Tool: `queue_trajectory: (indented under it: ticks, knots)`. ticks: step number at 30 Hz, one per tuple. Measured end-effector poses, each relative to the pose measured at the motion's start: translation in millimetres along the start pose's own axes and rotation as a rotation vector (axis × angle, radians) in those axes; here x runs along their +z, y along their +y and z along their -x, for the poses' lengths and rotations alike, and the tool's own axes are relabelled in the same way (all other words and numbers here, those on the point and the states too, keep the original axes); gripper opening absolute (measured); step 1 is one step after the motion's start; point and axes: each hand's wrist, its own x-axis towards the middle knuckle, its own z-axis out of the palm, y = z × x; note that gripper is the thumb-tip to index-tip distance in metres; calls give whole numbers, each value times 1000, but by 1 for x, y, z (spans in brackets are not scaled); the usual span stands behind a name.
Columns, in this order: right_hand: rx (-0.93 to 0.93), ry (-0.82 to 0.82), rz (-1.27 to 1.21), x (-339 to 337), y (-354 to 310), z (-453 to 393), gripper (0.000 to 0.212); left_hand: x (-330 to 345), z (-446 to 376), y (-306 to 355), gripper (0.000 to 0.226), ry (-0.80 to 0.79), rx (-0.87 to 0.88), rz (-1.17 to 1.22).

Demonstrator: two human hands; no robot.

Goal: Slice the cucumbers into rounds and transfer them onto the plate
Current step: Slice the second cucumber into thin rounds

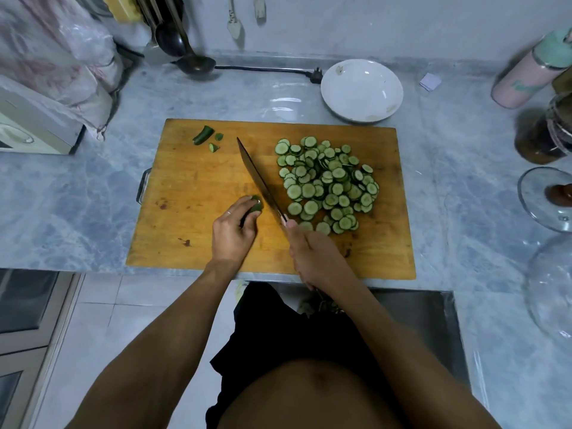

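Cucumber stub (256, 205) lies near the wooden cutting board's (192, 193) front edge, pinned by the left hand's (233, 230) curled fingers so the right hand (312, 252), gripping the knife (260, 181), can cut beside the heaped rounds (328, 184).

A grey marbled table (77, 193) meets a pale wall (402, 23) hung with ladles (173, 35) (dark metal); white floor tiles (123, 320) lie below, beside cabinet doors (21, 320).

No readable text anywhere; only a blurred, illegible green marking on the pink bottle (523, 78)
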Motion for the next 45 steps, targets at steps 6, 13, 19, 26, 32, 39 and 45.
queue_trajectory:
  ticks: [6,13,19,26,32,39,45]
  knots:
    - [-12,-34,65,-1,-11,13,76,1,-1,-2,18,29,-44,44]
    - [-7,-42,53,4,-15,12,67,-1,-2,3,19,27,-113,69]
    - [127,-108,-165,2,-16,0,70,-3,-4,9,22,3,-157,92]
    - [149,-94,-136,19,-15,-22,72,-6,-5,5,24,-45,-130,51]
    - [116,-62,-128,24,-10,-23,74,-15,-11,8,26,-46,-123,14]
    - [146,-18,-189,19,-1,-20,71,-17,-14,11,26,-53,-157,16]
    - [116,13,-161,-2,8,-13,69,-21,-16,11,36,-91,-274,36]
